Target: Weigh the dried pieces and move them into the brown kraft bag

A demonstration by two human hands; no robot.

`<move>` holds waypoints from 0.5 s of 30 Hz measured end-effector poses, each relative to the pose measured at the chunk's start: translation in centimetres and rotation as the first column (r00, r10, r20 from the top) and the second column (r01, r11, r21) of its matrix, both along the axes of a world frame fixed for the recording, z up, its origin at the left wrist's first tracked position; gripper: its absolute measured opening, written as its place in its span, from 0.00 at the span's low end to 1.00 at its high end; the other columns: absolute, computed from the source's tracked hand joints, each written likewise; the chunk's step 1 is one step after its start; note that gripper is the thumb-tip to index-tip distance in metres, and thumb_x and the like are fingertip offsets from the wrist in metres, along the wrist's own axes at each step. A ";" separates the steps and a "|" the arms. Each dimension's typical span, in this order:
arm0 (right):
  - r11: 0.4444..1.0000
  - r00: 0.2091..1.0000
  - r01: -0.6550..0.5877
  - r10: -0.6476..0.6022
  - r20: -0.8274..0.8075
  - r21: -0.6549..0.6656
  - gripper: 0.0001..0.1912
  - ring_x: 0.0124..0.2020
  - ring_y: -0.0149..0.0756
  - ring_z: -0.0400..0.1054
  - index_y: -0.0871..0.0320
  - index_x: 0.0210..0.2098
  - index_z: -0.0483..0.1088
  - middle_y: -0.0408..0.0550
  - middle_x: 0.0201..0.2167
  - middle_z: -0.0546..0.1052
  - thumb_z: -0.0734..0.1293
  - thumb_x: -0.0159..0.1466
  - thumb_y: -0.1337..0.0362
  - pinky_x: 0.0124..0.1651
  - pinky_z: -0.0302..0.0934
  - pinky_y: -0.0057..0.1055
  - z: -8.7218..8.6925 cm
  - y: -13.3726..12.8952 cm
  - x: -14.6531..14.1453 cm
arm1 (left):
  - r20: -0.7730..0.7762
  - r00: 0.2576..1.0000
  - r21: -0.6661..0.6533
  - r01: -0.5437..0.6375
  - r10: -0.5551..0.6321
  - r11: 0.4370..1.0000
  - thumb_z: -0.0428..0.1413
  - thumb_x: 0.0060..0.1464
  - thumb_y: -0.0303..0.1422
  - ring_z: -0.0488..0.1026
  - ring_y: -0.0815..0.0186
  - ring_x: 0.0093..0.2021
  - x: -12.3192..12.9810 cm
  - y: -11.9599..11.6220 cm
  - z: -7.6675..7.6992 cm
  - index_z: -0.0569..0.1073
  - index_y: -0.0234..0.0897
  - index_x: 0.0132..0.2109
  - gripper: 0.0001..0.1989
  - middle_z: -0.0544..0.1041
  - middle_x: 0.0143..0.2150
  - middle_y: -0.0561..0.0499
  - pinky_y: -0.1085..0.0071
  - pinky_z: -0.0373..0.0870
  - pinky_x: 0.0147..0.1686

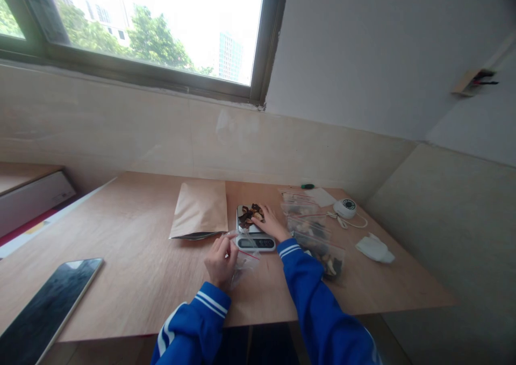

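Observation:
A white digital kitchen scale [243,243] lies on the table, with a heap of dark brown dried slices [246,217] on its plate. My right hand [272,222] reaches over the plate from the right. Its fingers are stretched out and apart, and the tips touch the slices. In front of the scale, my left hand [221,257] pinches the edge of a clear zip bag [244,264] with a red seal line. The bag hangs down by the scale's front and looks flat.
A brown paper pouch [201,206] lies left of the scale. To the right are several filled clear bags [310,228], a white round device [345,208] with a cable, and a crumpled white wrapper [374,248]. A large tablet or phone [52,306] lies front left. A green-handled tool [307,186] sits at the back.

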State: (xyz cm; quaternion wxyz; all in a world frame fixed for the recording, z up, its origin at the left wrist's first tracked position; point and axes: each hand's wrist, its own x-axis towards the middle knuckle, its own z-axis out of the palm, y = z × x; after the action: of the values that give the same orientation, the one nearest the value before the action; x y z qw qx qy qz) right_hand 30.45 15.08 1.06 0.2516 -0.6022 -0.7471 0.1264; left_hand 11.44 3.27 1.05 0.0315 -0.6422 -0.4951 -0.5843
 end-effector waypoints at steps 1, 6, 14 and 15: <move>1.000 1.000 -0.008 0.007 0.011 0.017 0.31 0.61 0.49 0.54 0.59 0.60 0.57 0.60 0.58 0.62 0.65 0.60 0.56 0.60 0.50 0.44 -0.1 0.2 -0.1 | 0.001 1.000 -0.001 -0.005 0.005 1.000 0.47 0.57 0.27 0.70 0.70 0.28 0.0 0.0 0.0 0.73 0.37 0.34 0.10 0.76 0.32 0.51 0.74 0.65 0.29; 0.987 0.996 0.022 -0.035 0.077 0.159 0.19 0.50 0.46 0.63 0.56 0.53 0.66 0.54 0.48 0.71 0.63 0.62 0.62 0.53 0.55 0.41 -0.2 -0.6 0.3 | 0.002 1.000 -0.010 -0.005 0.005 1.000 0.47 0.57 0.26 0.71 0.69 0.30 0.1 0.0 0.0 0.74 0.37 0.35 0.11 0.76 0.32 0.51 0.74 0.66 0.30; 0.978 1.000 0.015 -0.014 -0.005 0.206 0.11 0.45 0.44 0.66 0.58 0.44 0.68 0.54 0.43 0.74 0.59 0.63 0.66 0.48 0.57 0.39 1.0 -2.1 0.4 | 0.005 1.000 -0.012 -0.003 0.003 1.000 0.47 0.57 0.26 0.70 0.69 0.30 0.2 0.0 0.1 0.74 0.37 0.35 0.11 0.76 0.32 0.51 0.73 0.66 0.31; 0.980 0.995 0.025 -0.006 -0.095 0.197 0.11 0.44 0.43 0.67 0.58 0.44 0.67 0.54 0.43 0.74 0.59 0.63 0.66 0.47 0.58 0.38 1.4 -2.3 0.3 | 0.003 1.000 -0.010 -0.011 0.011 1.000 0.47 0.57 0.26 0.70 0.69 0.29 0.1 0.0 0.1 0.74 0.37 0.35 0.11 0.76 0.31 0.51 0.74 0.65 0.30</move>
State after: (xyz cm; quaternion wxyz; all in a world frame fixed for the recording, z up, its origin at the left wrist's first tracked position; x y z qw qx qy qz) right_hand 30.70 12.77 2.42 0.3459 -0.5734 -0.7386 0.0777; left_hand 11.59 3.26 1.17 0.0305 -0.6387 -0.5016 -0.5827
